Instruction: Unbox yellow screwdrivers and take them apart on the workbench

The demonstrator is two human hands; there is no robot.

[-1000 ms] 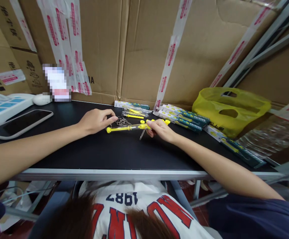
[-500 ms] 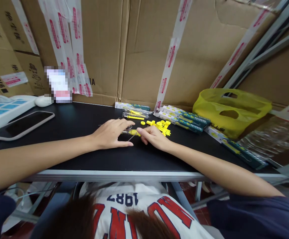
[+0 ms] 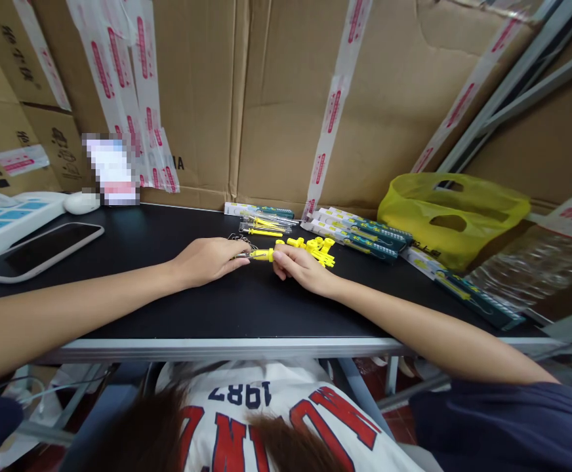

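Note:
Over the middle of the black table, a small yellow-handled tool with a metal shaft lies level between my two hands. My left hand is closed, thumb and fingers pinching the shaft end. Held at its yellow end, the tool runs into the closed fingers of my right hand, which hide that tip. Just behind my left fingers sit several thin bent wire pieces. A pile of yellow plastic parts lies right behind my right hand. Farther back are clear-wrapped yellow pieces.
Green-and-white printed boxes stack to the right, with another box nearer. Beyond stands a yellow plastic bag. On the left are a phone and a power strip. Tall cardboard walls the back.
My left hand, earlier spread open beside the tool, has closed on its shaft. My right hand keeps its grip at the yellow end. A thin wire slanting below the tool no longer shows.

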